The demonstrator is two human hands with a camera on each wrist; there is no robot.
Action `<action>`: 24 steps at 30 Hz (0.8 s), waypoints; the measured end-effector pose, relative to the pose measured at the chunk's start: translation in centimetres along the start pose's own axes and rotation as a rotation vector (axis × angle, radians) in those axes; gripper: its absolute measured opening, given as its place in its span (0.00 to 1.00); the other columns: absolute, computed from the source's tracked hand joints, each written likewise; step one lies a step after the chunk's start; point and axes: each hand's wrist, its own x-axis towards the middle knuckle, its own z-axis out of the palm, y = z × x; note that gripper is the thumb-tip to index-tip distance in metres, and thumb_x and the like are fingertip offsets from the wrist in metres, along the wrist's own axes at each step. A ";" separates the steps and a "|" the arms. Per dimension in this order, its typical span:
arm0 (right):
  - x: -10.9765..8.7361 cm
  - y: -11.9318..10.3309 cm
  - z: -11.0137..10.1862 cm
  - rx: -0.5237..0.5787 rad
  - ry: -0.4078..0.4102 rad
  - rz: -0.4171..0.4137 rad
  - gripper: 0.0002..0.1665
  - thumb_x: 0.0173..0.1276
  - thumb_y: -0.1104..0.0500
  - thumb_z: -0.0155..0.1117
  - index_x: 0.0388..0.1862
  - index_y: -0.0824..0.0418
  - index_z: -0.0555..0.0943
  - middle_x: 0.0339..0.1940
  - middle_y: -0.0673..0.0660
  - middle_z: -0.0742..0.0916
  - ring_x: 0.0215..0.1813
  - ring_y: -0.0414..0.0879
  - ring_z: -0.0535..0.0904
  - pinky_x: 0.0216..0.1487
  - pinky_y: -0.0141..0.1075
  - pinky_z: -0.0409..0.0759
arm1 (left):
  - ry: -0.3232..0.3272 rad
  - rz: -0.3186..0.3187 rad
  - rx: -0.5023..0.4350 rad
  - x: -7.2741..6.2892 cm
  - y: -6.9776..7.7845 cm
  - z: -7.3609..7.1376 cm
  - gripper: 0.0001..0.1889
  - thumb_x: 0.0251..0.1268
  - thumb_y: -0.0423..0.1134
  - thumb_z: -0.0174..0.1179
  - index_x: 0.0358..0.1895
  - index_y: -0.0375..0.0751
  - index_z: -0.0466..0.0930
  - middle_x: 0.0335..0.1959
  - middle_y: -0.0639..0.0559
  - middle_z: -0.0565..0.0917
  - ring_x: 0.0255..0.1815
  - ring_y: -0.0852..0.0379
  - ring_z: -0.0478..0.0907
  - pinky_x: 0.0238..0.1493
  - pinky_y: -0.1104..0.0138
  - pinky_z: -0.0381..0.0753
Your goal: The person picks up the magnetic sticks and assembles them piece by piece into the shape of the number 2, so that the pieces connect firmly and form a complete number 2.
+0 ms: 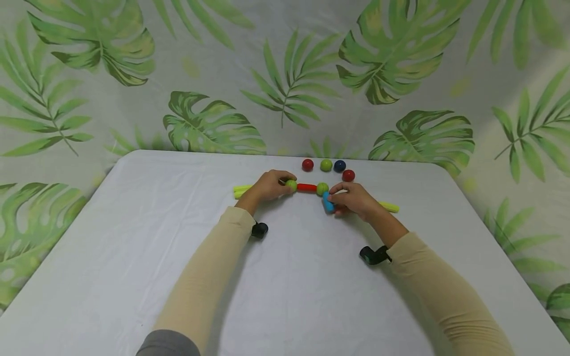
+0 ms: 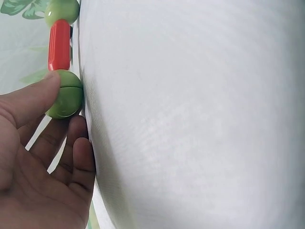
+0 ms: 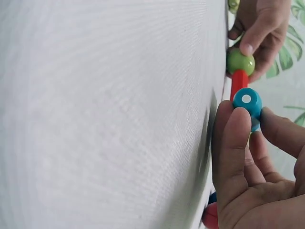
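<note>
A red rod (image 1: pixel 307 188) joins two green balls near the far side of the table. My left hand (image 1: pixel 268 185) pinches the left green ball (image 2: pixel 69 98) between thumb and fingers, the ball low over the white cloth. With thumb and fingertips, my right hand (image 1: pixel 354 199) holds a short blue rod (image 1: pixel 328 202) whose one end meets the right green ball (image 1: pixel 322 188). The blue rod's other end, with a pale round hole, faces the camera in the right wrist view and hides that ball.
Behind the hands lie a red ball (image 1: pixel 308 164), a green ball (image 1: pixel 326 165), a dark blue ball (image 1: pixel 340 165) and another red ball (image 1: pixel 349 175). Yellow-green rods (image 1: pixel 242 189) lie by the left wrist, and another yellow-green rod (image 1: pixel 389 206) shows beyond the right wrist. A leaf-print cloth hangs behind.
</note>
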 end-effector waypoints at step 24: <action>1.2 0.2 0.5 0.050 -0.002 0.055 0.24 0.74 0.54 0.60 0.63 0.64 0.69 0.52 0.61 0.80 0.32 0.39 0.84 0.39 0.28 0.84 | -0.009 0.009 0.001 -0.2 0.2 -0.1 0.21 0.69 0.38 0.61 0.64 0.48 0.77 0.61 0.47 0.79 0.59 0.48 0.76 0.59 0.60 0.80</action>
